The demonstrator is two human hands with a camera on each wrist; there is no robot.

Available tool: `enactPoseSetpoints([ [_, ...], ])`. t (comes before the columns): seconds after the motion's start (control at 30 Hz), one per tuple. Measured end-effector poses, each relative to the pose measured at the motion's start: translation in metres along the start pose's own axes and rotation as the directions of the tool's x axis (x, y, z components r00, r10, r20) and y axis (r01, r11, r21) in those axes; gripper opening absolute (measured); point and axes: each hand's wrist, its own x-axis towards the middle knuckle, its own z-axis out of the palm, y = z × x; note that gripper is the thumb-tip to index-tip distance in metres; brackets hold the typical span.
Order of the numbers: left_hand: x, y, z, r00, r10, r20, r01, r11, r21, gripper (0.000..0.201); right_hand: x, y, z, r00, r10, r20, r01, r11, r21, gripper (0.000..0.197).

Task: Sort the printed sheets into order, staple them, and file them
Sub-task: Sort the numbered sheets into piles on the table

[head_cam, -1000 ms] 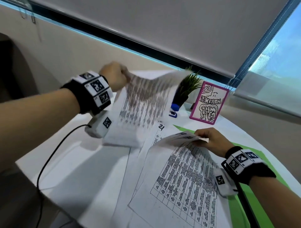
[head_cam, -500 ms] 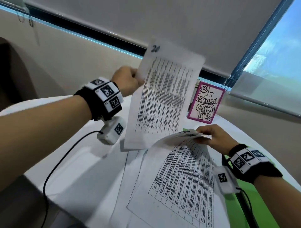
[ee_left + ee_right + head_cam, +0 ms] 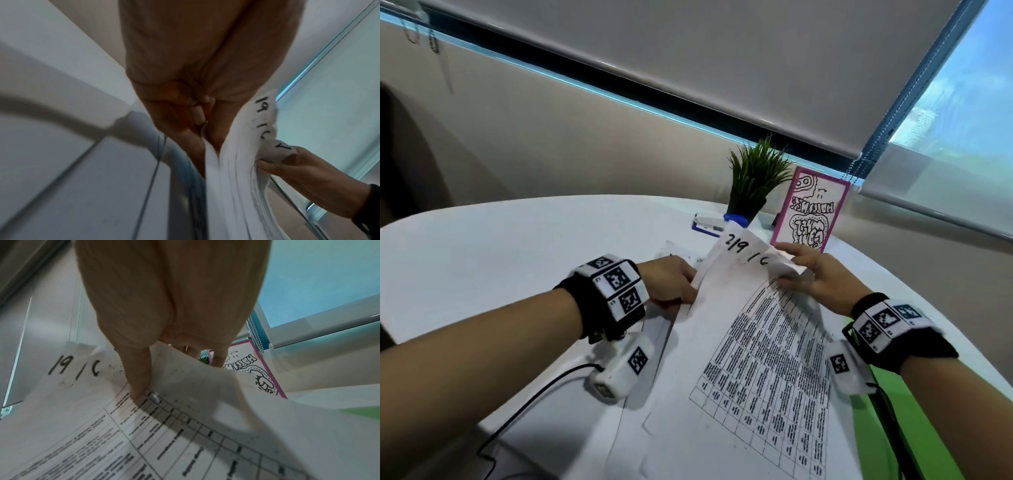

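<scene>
A pile of printed sheets (image 3: 763, 346) with tables and handwritten page numbers lies on the white table (image 3: 517, 246). My left hand (image 3: 688, 286) pinches the left edge of a sheet near the pile's top end; in the left wrist view its fingers (image 3: 197, 123) close on the paper edge (image 3: 211, 155). My right hand (image 3: 792, 270) holds the bent-up top right corner of the upper sheets, thumb (image 3: 139, 379) on the printed face (image 3: 144, 443), the other fingers behind. A blue and white stapler (image 3: 709, 224) lies beyond the pile.
A small potted plant (image 3: 755, 178) and a pink-framed card (image 3: 811, 212) stand behind the sheets near the wall. A green folder (image 3: 876, 431) lies under my right forearm. A black cable (image 3: 524, 407) trails off my left wrist across the table's near edge.
My left hand has brought the raised sheet marked 20 down onto the pile. My right hand has moved up a little, still holding the curled corner.
</scene>
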Motion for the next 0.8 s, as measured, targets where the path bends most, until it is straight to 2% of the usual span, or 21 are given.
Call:
enactPoseSetpoints([
  [0.07, -0.005, 0.002, 0.001, 0.999, -0.002, 0.054, 0.004, 0.999, -0.033, 0.025, 0.004, 0.000, 0.003, 0.997, 0.070, 0.040, -0.073, 0.992, 0.100, 0.031],
  [0.13, -0.007, 0.003, 0.000, 0.998, -0.007, 0.065, 0.010, 0.999, -0.045, 0.022, 0.006, -0.001, 0.008, 0.995, 0.093, 0.039, -0.097, 0.987, 0.126, 0.019],
  [0.27, -0.004, 0.011, -0.006, 0.997, 0.015, -0.081, -0.028, 0.987, -0.160, 0.021, 0.008, -0.003, 0.015, 0.995, 0.088, 0.039, -0.091, 0.992, 0.089, 0.009],
  [0.33, -0.003, 0.018, -0.006, 0.993, 0.026, -0.119, -0.050, 0.978, -0.203, 0.010, 0.009, -0.003, 0.020, 0.996, 0.079, 0.031, -0.080, 0.996, 0.030, 0.011],
  [0.4, 0.000, 0.020, -0.002, 0.990, 0.053, -0.130, -0.072, 0.987, -0.146, 0.018, 0.009, -0.002, 0.024, 0.997, 0.073, -0.031, -0.075, 0.995, -0.067, 0.027],
  [0.47, 0.005, 0.019, 0.003, 0.980, 0.080, -0.183, -0.092, 0.994, -0.060, 0.027, 0.008, -0.004, 0.027, 0.990, 0.050, -0.130, -0.062, 0.994, -0.089, 0.034],
  [0.57, 0.014, 0.018, 0.011, 0.967, 0.089, -0.239, -0.093, 0.996, -0.005, 0.013, 0.004, -0.009, 0.030, 0.969, -0.032, -0.244, 0.022, 0.999, -0.046, 0.037],
  [0.63, 0.019, 0.018, 0.015, 0.962, 0.079, -0.260, -0.078, 0.997, 0.012, 0.016, 0.001, -0.012, 0.027, 0.947, -0.102, -0.305, 0.071, 0.991, -0.113, 0.044],
  [0.7, 0.023, 0.019, 0.017, 0.960, 0.062, -0.275, -0.057, 0.998, 0.026, 0.020, -0.001, -0.010, 0.024, 0.929, -0.146, -0.341, 0.088, 0.980, -0.180, 0.027],
  [0.8, 0.026, 0.022, 0.018, 0.964, 0.038, -0.264, -0.032, 0.999, 0.028, 0.023, -0.003, -0.005, 0.022, 0.939, -0.119, -0.322, 0.069, 0.984, -0.162, 0.022],
])
